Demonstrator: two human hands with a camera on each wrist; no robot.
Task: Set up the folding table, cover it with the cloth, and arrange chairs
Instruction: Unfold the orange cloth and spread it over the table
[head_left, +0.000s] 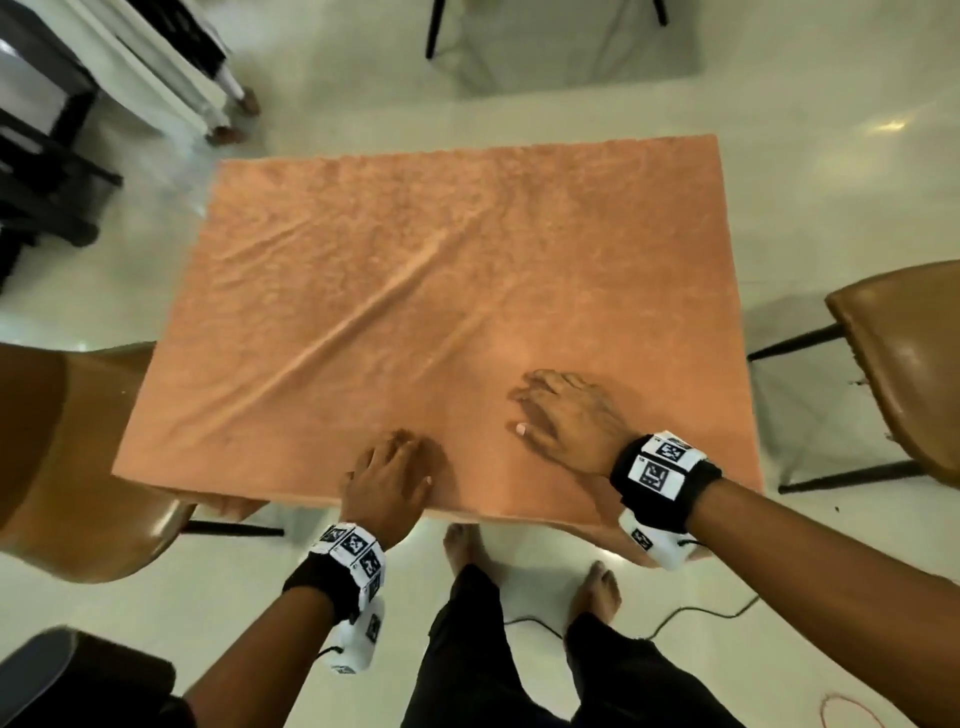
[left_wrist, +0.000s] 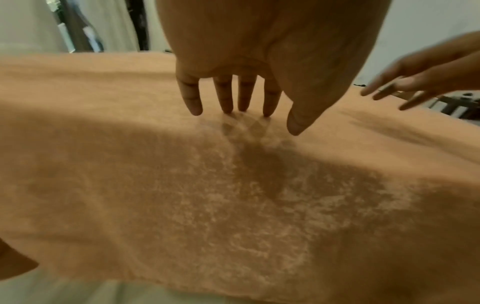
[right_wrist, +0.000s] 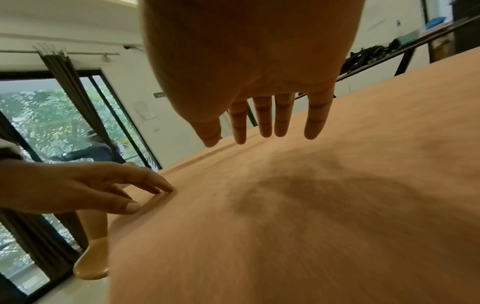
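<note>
An orange cloth (head_left: 415, 260) lies spread over the table and hides the whole top; a long diagonal crease runs across its middle. Both my hands rest on it near the front edge, fingers straight, holding nothing. My left hand (head_left: 392, 465) lies palm down at the edge, and its fingertips (left_wrist: 226, 107) touch the cloth (left_wrist: 182, 205). Further in, my right hand (head_left: 553, 408) is spread flat, its fingers (right_wrist: 265, 123) low over the cloth (right_wrist: 337, 205). One brown chair (head_left: 78, 457) stands at the table's left side and another brown chair (head_left: 904, 364) at its right.
Black legs of a third chair (head_left: 434, 31) show beyond the far edge. Dark furniture (head_left: 47, 156) and a white curtain (head_left: 156, 67) stand at the far left. A black cable (head_left: 701, 618) and an orange cable (head_left: 852, 712) lie on the floor by my bare feet (head_left: 462, 551).
</note>
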